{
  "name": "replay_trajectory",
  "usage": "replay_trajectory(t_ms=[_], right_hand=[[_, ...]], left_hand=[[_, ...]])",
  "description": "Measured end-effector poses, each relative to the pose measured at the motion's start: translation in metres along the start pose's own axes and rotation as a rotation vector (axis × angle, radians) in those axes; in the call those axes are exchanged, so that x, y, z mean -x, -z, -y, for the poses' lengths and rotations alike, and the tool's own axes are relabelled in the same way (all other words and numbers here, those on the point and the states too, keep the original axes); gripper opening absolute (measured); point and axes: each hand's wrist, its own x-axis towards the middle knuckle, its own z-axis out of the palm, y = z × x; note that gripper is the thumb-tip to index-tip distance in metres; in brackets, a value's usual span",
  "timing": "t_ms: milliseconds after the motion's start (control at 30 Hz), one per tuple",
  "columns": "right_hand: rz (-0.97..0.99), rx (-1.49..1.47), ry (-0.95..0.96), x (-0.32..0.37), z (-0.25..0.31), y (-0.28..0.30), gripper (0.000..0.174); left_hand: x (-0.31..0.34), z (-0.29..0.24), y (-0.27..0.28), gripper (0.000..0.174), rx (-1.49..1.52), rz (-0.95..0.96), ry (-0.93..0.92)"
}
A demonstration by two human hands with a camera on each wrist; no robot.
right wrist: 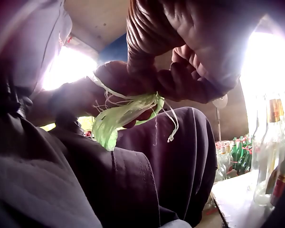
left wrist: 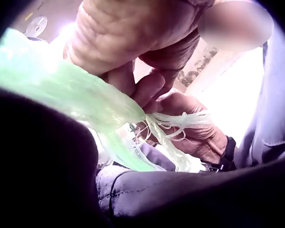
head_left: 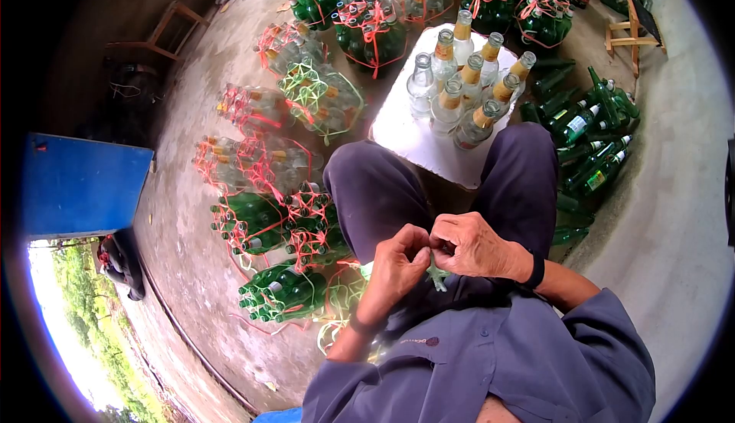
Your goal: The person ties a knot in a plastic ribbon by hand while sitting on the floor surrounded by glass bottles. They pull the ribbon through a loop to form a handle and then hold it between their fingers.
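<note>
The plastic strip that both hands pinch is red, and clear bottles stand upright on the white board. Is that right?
Only the colour is wrong: the plastic strip is pale green, as the left wrist view shows. The left hand and right hand pinch it, and clear bottles stand upright on the white board.

Ahead of my left hand [head_left: 402, 262] and right hand [head_left: 476, 247], there's a gap between my knees [head_left: 524, 166], running to the bare near edge of the white board [head_left: 394, 128], but clustered clear bottles [head_left: 448, 107] block the reach beyond! Tied bundles [head_left: 260, 155] crowd my left, bare floor [head_left: 180, 270] opening past them, while heaped green bottles [head_left: 578, 126] jam my right.
</note>
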Motion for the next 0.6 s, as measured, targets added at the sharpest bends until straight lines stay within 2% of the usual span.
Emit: replay_trajectory(t_ms=[233,367,433,500,600], right_hand=[[0.071,-0.106,-0.081,0.002,0.000,-0.001,0.017],[0.081,-0.108,-0.068,0.000,0.001,-0.003,0.019],[0.073,-0.100,-0.054,-0.001,0.001,-0.003,0.020],[0.027,-0.054,0.117,-0.002,0.000,-0.004,0.027],[0.012,0.043,0.201,0.001,0.000,-0.007,0.032]], left_hand=[[-0.001,-0.011,0.010,0.010,-0.176,0.074,-0.060],[0.001,0.001,0.006,0.008,-0.114,0.065,-0.041],[0.005,0.003,0.000,0.006,0.007,-0.036,0.037],[0.008,-0.001,-0.004,0.006,0.104,-0.066,0.089],[0.012,0.000,-0.008,0.007,0.259,-0.111,0.174]])
